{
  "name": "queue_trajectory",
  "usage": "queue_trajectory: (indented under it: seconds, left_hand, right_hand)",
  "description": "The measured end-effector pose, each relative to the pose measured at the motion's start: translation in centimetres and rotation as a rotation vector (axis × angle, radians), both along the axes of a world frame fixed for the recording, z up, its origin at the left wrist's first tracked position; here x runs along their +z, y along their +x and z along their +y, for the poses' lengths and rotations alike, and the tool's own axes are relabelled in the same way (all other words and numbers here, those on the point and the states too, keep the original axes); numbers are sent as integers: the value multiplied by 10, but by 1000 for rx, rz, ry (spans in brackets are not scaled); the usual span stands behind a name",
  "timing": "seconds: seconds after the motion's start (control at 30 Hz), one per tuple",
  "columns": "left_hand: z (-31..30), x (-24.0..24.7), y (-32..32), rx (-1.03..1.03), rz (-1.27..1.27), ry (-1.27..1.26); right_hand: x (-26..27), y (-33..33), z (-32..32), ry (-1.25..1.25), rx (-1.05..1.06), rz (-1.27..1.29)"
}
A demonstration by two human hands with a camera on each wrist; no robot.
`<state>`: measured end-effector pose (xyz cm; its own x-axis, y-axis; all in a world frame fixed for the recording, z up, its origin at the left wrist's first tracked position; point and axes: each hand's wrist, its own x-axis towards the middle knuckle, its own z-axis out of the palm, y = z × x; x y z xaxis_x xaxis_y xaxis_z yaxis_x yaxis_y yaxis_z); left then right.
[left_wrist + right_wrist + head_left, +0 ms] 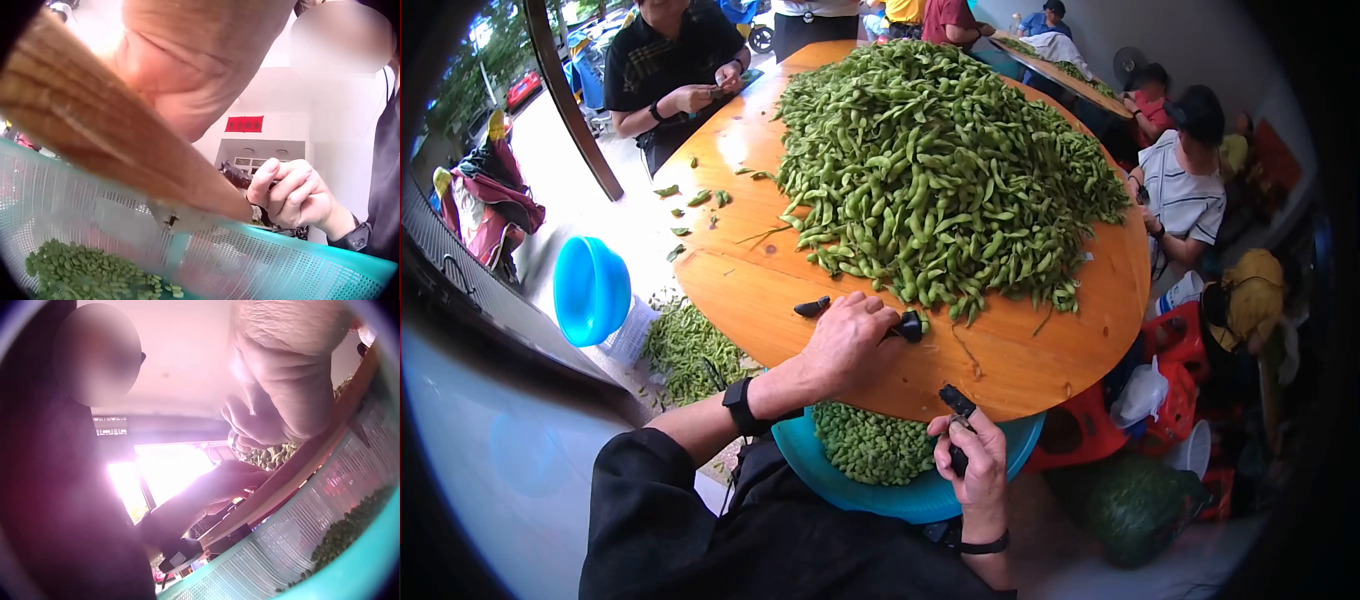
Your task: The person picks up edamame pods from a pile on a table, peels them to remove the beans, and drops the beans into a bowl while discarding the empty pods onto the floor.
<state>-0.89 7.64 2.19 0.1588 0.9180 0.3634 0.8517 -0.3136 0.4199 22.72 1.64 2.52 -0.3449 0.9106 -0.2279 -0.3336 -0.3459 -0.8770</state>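
Lying just beyond the left grip (847, 338) are heaped green pods (940, 190).

This looks like a shared food-preparation room, open to the outdoors — people (1190, 195) gather round a wooden desk (1090, 355) heaped with green pods (930, 170), and another pod-strewn desk (1048, 70) stands at one o'clock. Red plastic stools (1080, 430) cluster at four o'clock; trees (480, 60) and a red car (524, 90) show at ten.
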Motion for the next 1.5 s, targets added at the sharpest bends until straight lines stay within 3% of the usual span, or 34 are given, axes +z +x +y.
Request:
queue_trajectory:
  seconds: [0.1, 0.17, 0.23, 0.3, 0.37, 0.57, 0.7, 0.77, 0.8, 0.83, 0.9, 0.97, 1.07, 1.17, 1.5]
  left_hand:
    - [-2, 3, -11, 37, -52, -95]
    - [-3, 2, -11, 173, -22, 150]
    - [-1, 3, -7, 173, -25, 140]
    - [5, 3, -5, -54, 190, 265]
    - [7, 6, 2, -169, 228, 267]
    - [18, 6, 1, -235, 298, 160]
    - [13, 4, -5, -233, 109, 189]
    - [1, 13, -3, -294, -155, 150]
    - [-10, 23, 0, -313, -340, 8]
    - [-18, 25, 0, -318, -342, 2]
    - [-32, 22, 1, -374, -629, -319]
    - [-43, 16, 4, -414, -678, -329]
    - [-56, 9, 11, -400, -724, -334]
    - [-60, -1, 14, -403, -814, -335]
    - [-63, -2, 16, -414, -657, -195]
  right_hand:
    - [-2, 1, 1, -13, 6, 15]
    - [-2, 0, 1, -16, 16, 7]
    - [-1, -2, 1, -14, 29, -1]
    - [-1, -3, 0, -11, 33, -4]
    - [-1, -3, 0, -13, 37, -7]
    - [-5, -1, 1, -14, 38, 1]
    - [-3, -1, 0, 2, 17, -6]
    - [4, -4, -3, 84, -26, -48]
    - [8, -5, -5, 167, -65, -90]
    - [11, -5, -7, 162, -70, -92]
    - [15, -5, -10, 394, -78, -272]
    - [16, -6, -13, 417, -75, -320]
    - [22, -13, -17, 713, -162, -450]
    - [20, -14, -19, 797, -182, -512]
    - [14, -18, -17, 958, -156, -680]
